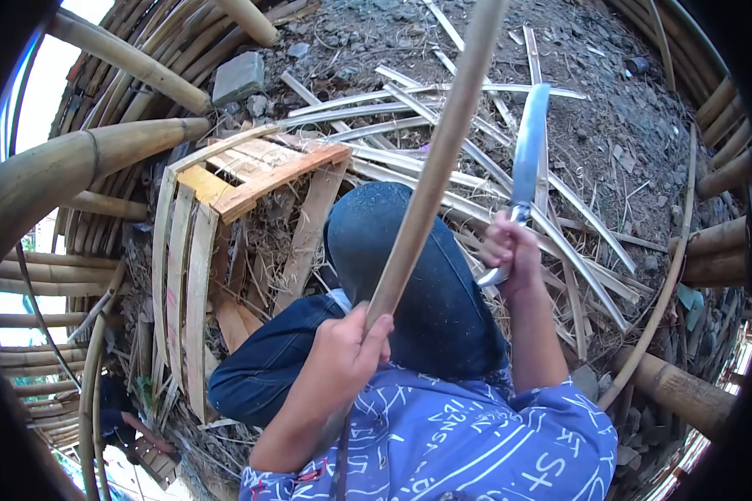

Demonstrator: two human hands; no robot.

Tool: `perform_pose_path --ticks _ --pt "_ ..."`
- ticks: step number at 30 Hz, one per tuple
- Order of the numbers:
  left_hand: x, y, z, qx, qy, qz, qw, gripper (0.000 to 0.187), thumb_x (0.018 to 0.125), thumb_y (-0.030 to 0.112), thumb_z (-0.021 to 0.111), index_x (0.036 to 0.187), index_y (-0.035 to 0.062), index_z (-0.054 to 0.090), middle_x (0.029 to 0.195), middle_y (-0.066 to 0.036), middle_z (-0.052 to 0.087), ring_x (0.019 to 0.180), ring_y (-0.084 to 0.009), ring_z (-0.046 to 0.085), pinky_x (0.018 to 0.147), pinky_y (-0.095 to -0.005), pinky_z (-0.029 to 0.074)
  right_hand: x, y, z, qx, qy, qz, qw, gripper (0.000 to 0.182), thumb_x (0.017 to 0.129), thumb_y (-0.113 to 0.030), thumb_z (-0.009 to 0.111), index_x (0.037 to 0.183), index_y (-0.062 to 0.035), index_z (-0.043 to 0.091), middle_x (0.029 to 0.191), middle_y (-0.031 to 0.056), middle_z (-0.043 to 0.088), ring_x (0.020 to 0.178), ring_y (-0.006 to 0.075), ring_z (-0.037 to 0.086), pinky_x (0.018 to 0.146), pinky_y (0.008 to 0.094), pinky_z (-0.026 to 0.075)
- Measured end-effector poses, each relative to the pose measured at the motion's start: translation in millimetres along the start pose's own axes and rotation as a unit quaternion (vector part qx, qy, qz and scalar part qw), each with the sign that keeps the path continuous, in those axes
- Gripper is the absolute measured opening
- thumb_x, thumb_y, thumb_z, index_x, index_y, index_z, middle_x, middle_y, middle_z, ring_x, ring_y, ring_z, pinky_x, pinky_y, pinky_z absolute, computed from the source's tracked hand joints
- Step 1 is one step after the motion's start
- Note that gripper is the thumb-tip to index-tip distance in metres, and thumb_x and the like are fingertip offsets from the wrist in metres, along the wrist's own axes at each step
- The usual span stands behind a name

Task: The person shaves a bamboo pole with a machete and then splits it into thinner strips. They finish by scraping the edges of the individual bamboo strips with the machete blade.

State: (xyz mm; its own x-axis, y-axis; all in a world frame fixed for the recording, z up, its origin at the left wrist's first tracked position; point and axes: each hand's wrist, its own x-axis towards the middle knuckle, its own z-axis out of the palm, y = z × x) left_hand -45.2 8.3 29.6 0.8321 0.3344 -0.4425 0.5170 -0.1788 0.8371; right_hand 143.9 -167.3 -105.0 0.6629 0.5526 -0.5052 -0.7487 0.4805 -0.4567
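Observation:
My left hand is closed around a long bamboo strip, which slants up and away past my bent knee to the top of the view. Part of its lower end is hidden by the hand and forearm. In my right hand is the handle of a large knife, its broad shiny blade pointing upward. Blade and strip are apart. Beyond my knees, split bamboo strips lie crossed over one another on the ground.
To the left stands a wooden crate made of slats. Thick bamboo poles jut in from the left, and another pole lies at right. A grey block rests on the stony ground. Another person's arm shows at lower left.

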Motion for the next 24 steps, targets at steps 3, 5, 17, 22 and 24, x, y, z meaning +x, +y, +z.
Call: perform_pose_path --ticks 3,5,17,22,24 --pt "10.0 12.4 1.2 0.26 -0.01 0.07 0.963 0.025 0.094 0.019 0.052 0.081 -0.001 0.057 0.06 -0.015 0.06 0.057 -0.0308 0.064 0.054 -0.0384 0.048 -1.2 -19.5 13.9 0.041 -0.11 -0.046 0.992 0.021 0.091 -0.024 0.062 0.081 -0.0136 0.046 0.072 0.002 0.053 0.047 0.0043 0.046 0.046 0.0222 0.045" --pt "13.1 27.4 3.1 0.33 -0.018 0.076 0.941 0.026 0.094 0.022 0.053 0.08 0.0 0.057 0.059 -0.015 0.06 0.058 -0.0328 0.063 0.055 -0.0411 0.047 -8.1 -21.8 38.4 0.059 -0.086 -0.069 0.992 0.019 0.09 -0.025 0.064 0.089 -0.0122 0.05 0.094 0.0118 0.061 0.049 0.0062 0.049 0.048 0.0241 0.047" --pt "-11.0 76.7 -5.9 -0.071 -0.007 0.46 0.885 0.023 0.09 0.025 0.06 0.078 0.0049 0.06 0.076 -0.007 0.065 0.071 -0.0174 0.065 0.058 -0.037 0.05 -15.6 -21.4 83.9 -0.07 -0.039 -0.105 0.991 0.027 0.08 -0.016 0.068 0.095 0.0047 0.062 0.074 0.008 0.062 0.043 0.002 0.048 0.04 0.0157 0.043" --pt "-33.9 85.1 -2.3 -0.207 -0.069 0.544 0.81 0.022 0.089 0.024 0.06 0.078 0.0047 0.059 0.077 -0.008 0.063 0.072 -0.0188 0.063 0.06 -0.0374 0.049 -9.8 -18.9 74.7 -0.043 -0.075 -0.112 0.99 0.029 0.084 -0.014 0.065 0.1 0.0096 0.062 0.064 0.0039 0.059 0.042 0.0006 0.05 0.039 0.0147 0.042" --pt "-31.3 85.0 3.6 -0.212 -0.07 0.55 0.805 0.021 0.088 0.023 0.06 0.079 0.0046 0.059 0.077 -0.008 0.063 0.072 -0.0193 0.063 0.061 -0.0375 0.049 -16.1 -15.9 84.3 -0.024 -0.015 -0.125 0.992 0.027 0.085 -0.012 0.064 0.1 0.0104 0.061 0.06 0.0026 0.058 0.039 0.0014 0.049 0.039 0.0145 0.043"
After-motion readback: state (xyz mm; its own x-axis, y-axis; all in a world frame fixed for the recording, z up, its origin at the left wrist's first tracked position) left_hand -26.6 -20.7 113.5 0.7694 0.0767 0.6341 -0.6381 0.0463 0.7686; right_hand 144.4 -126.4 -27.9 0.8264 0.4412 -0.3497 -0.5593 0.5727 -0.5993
